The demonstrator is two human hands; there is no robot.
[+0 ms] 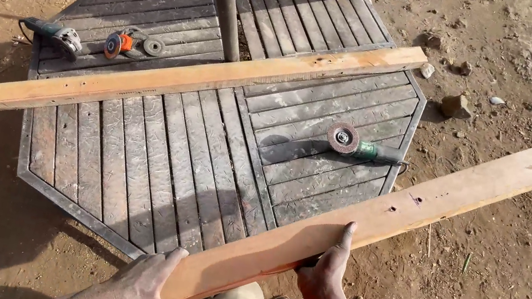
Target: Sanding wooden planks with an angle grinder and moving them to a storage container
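Plank [399, 210] in both hands; right palm hidden underneath.

Table centre bare between grinder [352, 144] and plank [199, 79]

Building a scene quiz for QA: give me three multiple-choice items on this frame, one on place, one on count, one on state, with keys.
1. Where does the second wooden plank lie?
A. Across the slatted octagonal table
B. On the dirt
C. Against a wall

2. How many angle grinders rest on the table?
A. One
B. Three
C. Five

3. How is the near plank held?
A. Left hand only
B. Both hands, right hand too
C. Not held

Key: 1 A, it spans the tabletop; 2 B, green grinder, grey grinder, orange grinder; 3 B, both hands grip its near end.
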